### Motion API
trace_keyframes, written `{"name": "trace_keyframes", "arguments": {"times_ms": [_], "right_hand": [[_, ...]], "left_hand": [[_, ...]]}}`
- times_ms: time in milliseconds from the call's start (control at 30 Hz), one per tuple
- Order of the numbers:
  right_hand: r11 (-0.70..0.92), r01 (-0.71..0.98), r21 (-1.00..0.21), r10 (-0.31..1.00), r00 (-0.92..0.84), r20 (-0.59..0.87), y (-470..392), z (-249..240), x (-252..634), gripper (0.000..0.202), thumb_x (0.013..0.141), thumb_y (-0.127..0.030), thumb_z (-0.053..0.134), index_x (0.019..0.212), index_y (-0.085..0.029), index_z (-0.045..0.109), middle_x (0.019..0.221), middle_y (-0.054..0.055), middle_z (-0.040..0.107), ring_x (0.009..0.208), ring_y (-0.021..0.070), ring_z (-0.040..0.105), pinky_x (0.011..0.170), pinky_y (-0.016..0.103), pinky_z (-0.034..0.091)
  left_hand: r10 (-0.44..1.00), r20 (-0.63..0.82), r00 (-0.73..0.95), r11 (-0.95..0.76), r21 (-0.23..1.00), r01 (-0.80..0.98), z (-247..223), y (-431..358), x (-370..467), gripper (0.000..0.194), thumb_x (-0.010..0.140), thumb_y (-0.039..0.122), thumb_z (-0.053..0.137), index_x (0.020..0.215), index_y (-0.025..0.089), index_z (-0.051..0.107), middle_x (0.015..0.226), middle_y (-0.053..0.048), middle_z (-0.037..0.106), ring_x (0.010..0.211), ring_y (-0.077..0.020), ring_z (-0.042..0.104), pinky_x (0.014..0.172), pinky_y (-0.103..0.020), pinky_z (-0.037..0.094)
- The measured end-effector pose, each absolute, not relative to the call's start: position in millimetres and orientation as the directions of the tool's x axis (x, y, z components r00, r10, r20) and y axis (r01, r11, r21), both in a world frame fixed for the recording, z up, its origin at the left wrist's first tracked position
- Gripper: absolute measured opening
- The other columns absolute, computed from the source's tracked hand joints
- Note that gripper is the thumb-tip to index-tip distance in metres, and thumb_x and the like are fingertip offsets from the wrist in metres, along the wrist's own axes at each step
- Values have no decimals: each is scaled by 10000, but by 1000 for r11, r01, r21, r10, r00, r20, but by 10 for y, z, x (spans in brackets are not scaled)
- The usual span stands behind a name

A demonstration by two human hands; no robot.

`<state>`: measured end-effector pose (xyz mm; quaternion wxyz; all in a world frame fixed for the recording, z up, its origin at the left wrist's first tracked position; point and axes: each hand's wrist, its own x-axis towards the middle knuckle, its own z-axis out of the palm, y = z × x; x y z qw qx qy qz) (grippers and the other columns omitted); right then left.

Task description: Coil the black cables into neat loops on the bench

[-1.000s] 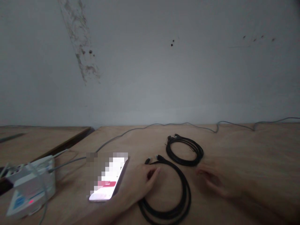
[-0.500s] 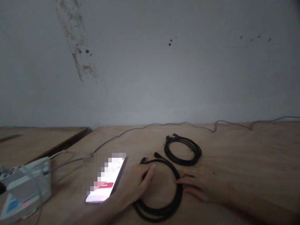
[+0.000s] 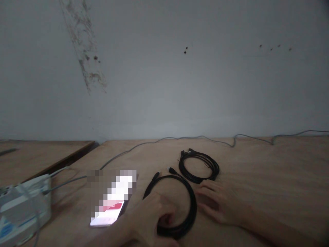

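A coiled black cable point(image 3: 193, 202) lies on the wooden table, its two connector plugs pointing away at the top of the loop. Over its near left side is my left hand point(image 3: 154, 218), fingers curled round the strands and partly hiding them. My right hand point(image 3: 218, 200) rests just right of the same coil with bent fingers apart and nothing held; its fingertips are close to the cable, and I cannot tell whether they touch. Behind it sits a second coiled black cable point(image 3: 217, 168), also with plugs at its far side.
A lit phone point(image 3: 104, 219), partly pixelated, lies left of my left hand. At the far left is a white power strip point(image 3: 41, 209) with plugs and leads. A thin grey cord point(image 3: 144, 143) runs along the back by the wall. A dark gap point(image 3: 69, 161) splits two tabletops.
My left hand has come down and nearer, from inside the loop's left side to its near edge, fingers curling round the cable. My right hand has shifted slightly, fingers bending more.
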<state>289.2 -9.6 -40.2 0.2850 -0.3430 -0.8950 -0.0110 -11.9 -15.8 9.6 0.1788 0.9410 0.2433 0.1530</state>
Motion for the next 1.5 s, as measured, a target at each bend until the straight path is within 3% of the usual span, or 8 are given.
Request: {"name": "trace_keyframes", "arguments": {"times_ms": [133,233,300,500,767,1033,1267,1500], "right_hand": [[669,724,-169,667,-485,566,3,-436,2943,212,966,-224,551,1147,-226,662,1146,100,709,1022,257,680,901,416,557],[630,756,-176,679,-427,597,113,-475,2995,250,981,-211,533,1203,-230,646,1202,97,699,1075,263,675,935,444,557],[626,760,-176,677,-417,606,184,-520,3029,273,991,-227,530,1241,-229,637,1237,99,690,1086,259,679,935,438,566],[570,805,-163,721,-395,569,312,-627,3076,272,1020,-322,531,1237,-227,666,1164,94,720,1012,246,703,897,418,577],[557,803,-212,764,-396,509,356,-518,3102,190,1008,-324,545,1093,-249,696,1131,81,712,985,257,691,874,401,556],[555,776,-299,773,-349,529,385,-545,3189,186,1001,-315,548,1116,-246,676,1108,61,737,1023,251,692,922,417,545],[533,822,-202,775,-379,505,326,-479,3147,267,1004,-361,536,1179,-279,720,1243,69,710,1093,272,682,952,453,543],[597,793,-124,714,-455,532,330,-436,3152,181,994,-284,548,1006,-234,721,1084,89,725,1034,280,653,931,457,520]], "left_hand": [[519,138,844,-783,473,404,161,-181,-115,292,738,363,685,708,225,430,634,45,501,576,-135,453,587,-279,340],[540,154,827,-789,436,434,164,-174,-141,199,665,260,639,767,229,472,698,32,535,632,-152,484,639,-286,365],[556,183,811,-799,387,461,138,-160,-163,220,662,264,655,825,229,510,769,14,574,698,-174,517,695,-296,385],[646,120,754,-741,332,583,86,-144,-152,373,802,549,719,861,221,550,824,-4,614,752,-191,545,713,-297,391],[660,190,726,-746,278,605,88,-123,-131,195,727,254,603,907,216,541,884,-18,626,814,-211,584,759,-314,432],[708,239,664,-706,228,671,68,-57,-135,191,764,245,588,952,210,585,908,-37,637,835,-228,602,784,-344,459],[734,255,630,-679,233,696,60,-22,-136,200,903,415,615,916,217,586,906,-33,661,830,-229,625,740,-327,460],[727,321,607,-675,174,717,-18,5,-151,162,870,248,597,1028,218,620,1057,-71,682,1015,-267,643,916,-400,498]]}}
